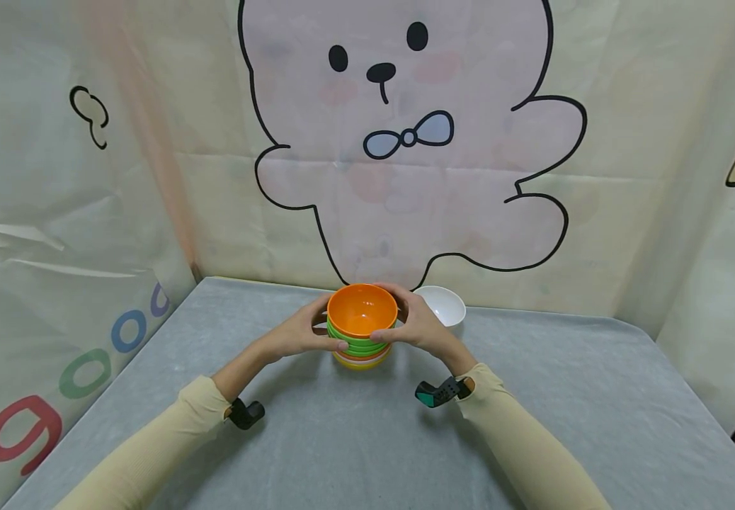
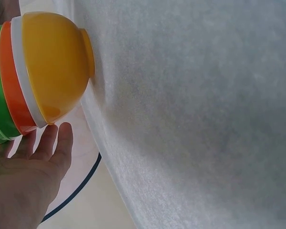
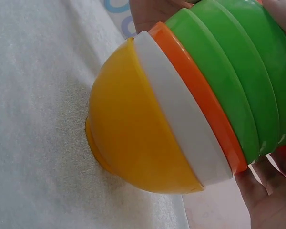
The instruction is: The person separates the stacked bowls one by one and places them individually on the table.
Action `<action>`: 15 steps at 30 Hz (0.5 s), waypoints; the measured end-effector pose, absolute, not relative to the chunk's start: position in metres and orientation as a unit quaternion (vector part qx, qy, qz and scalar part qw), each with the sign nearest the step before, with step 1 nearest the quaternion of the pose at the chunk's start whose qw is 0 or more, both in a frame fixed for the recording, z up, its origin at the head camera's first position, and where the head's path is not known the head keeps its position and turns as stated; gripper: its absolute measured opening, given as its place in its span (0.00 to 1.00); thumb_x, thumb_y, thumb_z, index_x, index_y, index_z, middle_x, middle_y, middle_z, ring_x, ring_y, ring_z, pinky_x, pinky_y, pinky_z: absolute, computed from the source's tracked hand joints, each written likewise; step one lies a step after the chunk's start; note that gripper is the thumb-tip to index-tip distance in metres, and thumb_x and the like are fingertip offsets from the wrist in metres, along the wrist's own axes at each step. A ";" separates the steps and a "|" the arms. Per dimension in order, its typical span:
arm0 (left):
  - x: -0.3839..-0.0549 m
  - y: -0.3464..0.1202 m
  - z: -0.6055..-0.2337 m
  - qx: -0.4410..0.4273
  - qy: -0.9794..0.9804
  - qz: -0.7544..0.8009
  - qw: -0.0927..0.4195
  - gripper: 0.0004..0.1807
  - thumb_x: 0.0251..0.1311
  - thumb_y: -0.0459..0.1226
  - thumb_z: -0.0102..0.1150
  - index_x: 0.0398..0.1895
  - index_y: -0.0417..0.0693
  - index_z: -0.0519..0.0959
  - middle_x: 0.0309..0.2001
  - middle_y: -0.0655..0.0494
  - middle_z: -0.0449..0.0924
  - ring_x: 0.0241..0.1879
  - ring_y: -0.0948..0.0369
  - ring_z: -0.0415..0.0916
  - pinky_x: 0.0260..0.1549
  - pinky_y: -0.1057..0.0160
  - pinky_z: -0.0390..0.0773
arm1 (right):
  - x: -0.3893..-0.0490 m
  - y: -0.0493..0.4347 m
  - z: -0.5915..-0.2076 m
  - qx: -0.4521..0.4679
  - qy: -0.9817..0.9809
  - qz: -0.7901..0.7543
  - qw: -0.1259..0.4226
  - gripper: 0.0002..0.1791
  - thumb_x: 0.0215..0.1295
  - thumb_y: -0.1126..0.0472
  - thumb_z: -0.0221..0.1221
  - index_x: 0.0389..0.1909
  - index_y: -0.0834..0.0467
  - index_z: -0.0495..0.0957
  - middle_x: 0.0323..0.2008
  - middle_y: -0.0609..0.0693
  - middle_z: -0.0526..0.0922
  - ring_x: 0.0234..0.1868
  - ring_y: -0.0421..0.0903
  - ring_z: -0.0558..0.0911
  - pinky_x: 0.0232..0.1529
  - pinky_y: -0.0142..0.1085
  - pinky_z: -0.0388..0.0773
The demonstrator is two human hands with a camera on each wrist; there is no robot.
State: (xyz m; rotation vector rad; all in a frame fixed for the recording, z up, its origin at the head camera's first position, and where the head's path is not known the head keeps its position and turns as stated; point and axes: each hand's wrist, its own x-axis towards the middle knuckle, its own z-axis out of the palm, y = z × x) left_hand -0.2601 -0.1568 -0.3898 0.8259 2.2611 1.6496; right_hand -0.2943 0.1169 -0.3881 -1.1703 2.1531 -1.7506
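A stack of nested bowls (image 1: 362, 312) stands at the far middle of the table, held between both hands. On top is an orange bowl, glossy inside. Below it come several green bowls (image 3: 219, 76), an orange bowl (image 3: 198, 95), a white bowl (image 3: 181, 119) and, lowest, a yellow bowl (image 3: 128, 129). My left hand (image 1: 300, 331) grips the stack from the left, its thumb across the near side of the green bowls. From the right, my right hand (image 1: 423, 327) curls round the upper bowls, its thumb just below the orange rim. The yellow foot sits close over the cloth.
Behind my right hand, a separate white bowl (image 1: 442, 304) stands near the table's back edge. Grey cloth covers the table (image 1: 355, 439). A printed curtain (image 1: 622, 142) hangs behind it and along both sides.
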 end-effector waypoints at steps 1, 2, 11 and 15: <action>-0.260 -0.157 -0.390 0.281 0.769 0.563 0.112 0.46 0.58 0.38 0.75 0.78 0.55 0.59 0.70 0.57 0.65 0.67 0.52 0.66 0.62 0.53 0.72 | -0.294 0.117 -0.388 -0.389 0.713 -0.580 0.064 0.43 0.56 0.60 0.76 0.72 0.59 0.67 0.64 0.53 0.75 0.61 0.55 0.75 0.65 0.48 0.71; -0.260 -0.157 -0.390 0.282 0.769 0.563 0.112 0.46 0.58 0.38 0.75 0.78 0.55 0.59 0.70 0.56 0.65 0.67 0.52 0.66 0.62 0.53 0.72 | -0.294 0.117 -0.388 -0.390 0.713 -0.580 0.063 0.43 0.56 0.59 0.76 0.72 0.59 0.67 0.64 0.52 0.75 0.61 0.55 0.75 0.65 0.48 0.71; -0.261 -0.156 -0.392 0.294 0.761 0.568 0.109 0.45 0.58 0.35 0.74 0.77 0.57 0.61 0.69 0.56 0.67 0.65 0.53 0.68 0.61 0.53 0.73 | -0.294 0.117 -0.387 -0.393 0.701 -0.592 0.060 0.42 0.55 0.61 0.76 0.71 0.58 0.69 0.63 0.52 0.76 0.59 0.54 0.77 0.64 0.48 0.72; -0.262 -0.157 -0.392 0.293 0.763 0.566 0.109 0.45 0.58 0.36 0.74 0.77 0.57 0.61 0.68 0.57 0.67 0.64 0.53 0.69 0.61 0.52 0.74 | -0.295 0.119 -0.385 -0.392 0.697 -0.598 0.057 0.42 0.56 0.62 0.76 0.71 0.59 0.69 0.63 0.53 0.76 0.59 0.54 0.77 0.64 0.51 0.71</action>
